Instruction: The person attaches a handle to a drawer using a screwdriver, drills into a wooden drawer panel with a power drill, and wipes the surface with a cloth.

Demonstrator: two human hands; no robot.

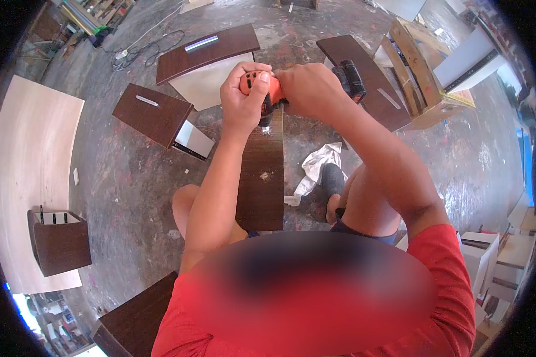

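An orange and black cordless drill [276, 90] points down at a dark brown wooden board [259, 205] lying between my knees. My right hand [309, 89] is wrapped around its handle, with the black battery [352, 80] sticking out past my wrist. Over the back of the drill's body closes my left hand [239, 101], its thumb resting on the orange housing. Pale shavings lie by the chuck [266, 118], where the bit itself is hard to make out. Closer to me, the same board has a small hole [266, 176] ringed with wood dust.
Dark brown drawers with metal handles stand ahead, one [208, 53] at centre and another [152, 116] to the left. A brown panel [363, 77] and wooden crate [426, 107] stand right. A white cloth [321, 166] lies near my foot. Pale plywood [36, 143] lies far left.
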